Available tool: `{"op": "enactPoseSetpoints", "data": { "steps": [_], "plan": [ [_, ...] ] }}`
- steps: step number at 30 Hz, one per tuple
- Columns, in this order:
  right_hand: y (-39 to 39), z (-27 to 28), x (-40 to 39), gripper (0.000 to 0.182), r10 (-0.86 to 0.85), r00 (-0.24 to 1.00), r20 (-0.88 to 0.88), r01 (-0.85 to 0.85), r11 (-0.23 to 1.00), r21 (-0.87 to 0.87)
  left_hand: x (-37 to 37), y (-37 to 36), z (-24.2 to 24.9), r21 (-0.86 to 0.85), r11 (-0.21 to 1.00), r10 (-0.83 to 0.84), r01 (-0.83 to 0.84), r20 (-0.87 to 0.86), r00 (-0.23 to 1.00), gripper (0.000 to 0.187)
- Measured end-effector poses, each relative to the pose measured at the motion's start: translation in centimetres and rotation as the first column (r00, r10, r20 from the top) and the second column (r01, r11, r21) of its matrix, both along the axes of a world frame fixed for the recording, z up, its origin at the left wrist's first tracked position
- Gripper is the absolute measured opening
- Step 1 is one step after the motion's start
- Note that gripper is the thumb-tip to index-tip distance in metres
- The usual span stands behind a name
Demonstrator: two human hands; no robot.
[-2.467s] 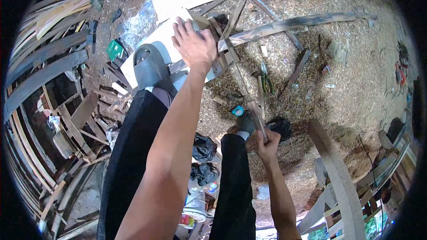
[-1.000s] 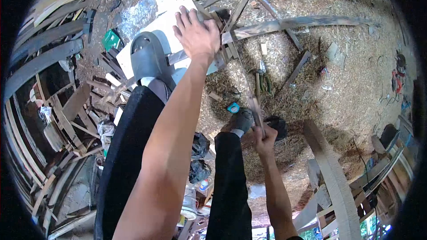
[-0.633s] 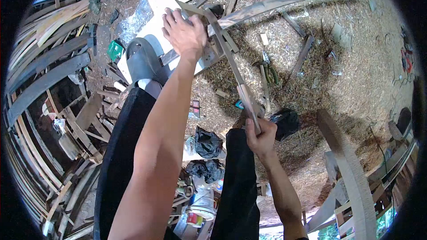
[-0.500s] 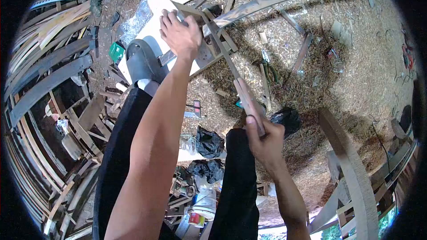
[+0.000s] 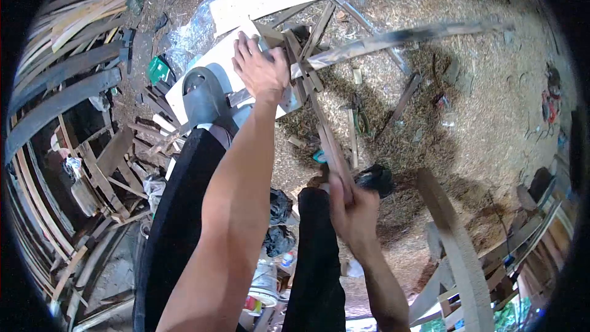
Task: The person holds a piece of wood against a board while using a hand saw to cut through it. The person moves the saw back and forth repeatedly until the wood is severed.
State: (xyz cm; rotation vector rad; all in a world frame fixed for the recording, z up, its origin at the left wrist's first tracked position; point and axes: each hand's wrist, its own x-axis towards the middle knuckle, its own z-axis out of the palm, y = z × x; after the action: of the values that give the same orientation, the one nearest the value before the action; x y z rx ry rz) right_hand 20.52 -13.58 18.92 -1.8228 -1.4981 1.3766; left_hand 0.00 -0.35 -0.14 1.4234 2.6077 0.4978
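My left hand (image 5: 261, 72) presses on the near end of a long curved board (image 5: 393, 38), its fingers bent over beside an upright wooden block (image 5: 268, 34). Under the palm the contact is hidden. My right hand (image 5: 355, 212) is closed round the wooden handle (image 5: 334, 150) of a long, narrow tool. The tool's thin far part reaches up to the curved board, just right of my left hand; its tip is hard to make out among the wood pieces. My shod foot (image 5: 204, 98) rests beside the block on a white board (image 5: 221, 64).
Pliers (image 5: 361, 117) and wood strips lie on sawdust-covered ground. Black plastic (image 5: 375, 179) is beside my right hand. Stacked curved planks (image 5: 67, 110) fill the left. A thick curved beam (image 5: 458, 252) stands at lower right, and a white bucket (image 5: 264, 283) sits between my legs.
The view has shifted. My right hand and the tool have moved down and left, drawn back from the curved board. My left hand stays at the board's end.
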Motion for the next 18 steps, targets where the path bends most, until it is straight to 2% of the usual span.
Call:
{"op": "enactPoseSetpoints", "data": {
  "steps": [2, 3, 5, 7, 8, 10, 11, 13, 15, 16, 18],
  "plan": [
    [-1.0, 2.4, 1.4, 0.026, 0.025, 0.997, 0.071, -0.004, 0.958, -0.286, -0.1, 0.1, 0.5, -0.020, 1.000, 0.024, -0.023, 0.032, 0.999, 0.055],
    [-0.4, 2.4, 0.8, 0.026, 0.031, 0.996, 0.079, -0.006, 0.957, -0.290, -0.1, -0.1, 0.4, -0.004, 1.000, 0.003, -0.003, -0.016, 1.000, 0.053],
    [2.0, 0.7, -1.5, 0.031, -0.066, 0.997, 0.046, 0.069, 0.995, -0.072, 0.0, 0.0, -0.1, 0.023, 0.999, -0.030, 0.032, -0.070, 0.997, 0.051],
    [5.5, -2.8, -3.8, 0.035, 0.065, 0.990, 0.123, -0.043, 0.984, -0.171, 0.0, -0.1, 0.3, -0.010, 1.000, -0.016, 0.016, -0.011, 1.000, 0.055],
    [7.1, -3.5, -4.9, 0.035, 0.060, 0.991, 0.119, -0.039, 0.985, -0.169, -0.1, 0.1, 0.5, -0.043, 0.999, -0.004, 0.006, 0.043, 0.999, 0.058],
    [9.0, -4.0, -6.8, 0.039, -0.013, 0.996, 0.087, 0.031, 0.976, -0.215, -0.3, -0.1, 0.4, -0.045, 0.999, -0.020, 0.022, 0.040, 0.999, 0.059],
    [8.0, -4.1, -6.2, 0.035, 0.013, 1.000, 0.022, -0.009, 0.988, -0.153, -0.3, 0.1, 0.3, -0.041, 0.999, -0.016, 0.017, 0.036, 0.999, 0.058],
    [5.8, -1.3, -4.4, 0.032, -0.034, 0.996, 0.079, 0.050, 0.978, -0.205, -0.1, 0.1, 0.4, -0.041, 0.999, -0.002, 0.004, 0.051, 0.999, 0.057],
    [2.3, 0.5, -2.1, 0.040, -0.082, 0.997, -0.010, 0.080, 0.993, -0.087, -0.1, 0.2, 0.4, -0.046, 0.999, -0.003, 0.005, 0.048, 0.999, 0.057],
    [1.7, 1.5, -1.2, 0.040, -0.084, 0.996, -0.004, 0.083, 0.993, -0.085, -0.1, 0.2, 0.5, -0.052, 0.999, -0.005, 0.007, 0.034, 0.999, 0.057],
    [1.5, 3.1, -0.2, 0.037, -0.006, 0.998, 0.070, 0.026, 0.956, -0.292, 0.2, 0.3, 0.5, -0.046, 0.999, -0.011, 0.013, 0.033, 0.999, 0.058]
  ]
}}
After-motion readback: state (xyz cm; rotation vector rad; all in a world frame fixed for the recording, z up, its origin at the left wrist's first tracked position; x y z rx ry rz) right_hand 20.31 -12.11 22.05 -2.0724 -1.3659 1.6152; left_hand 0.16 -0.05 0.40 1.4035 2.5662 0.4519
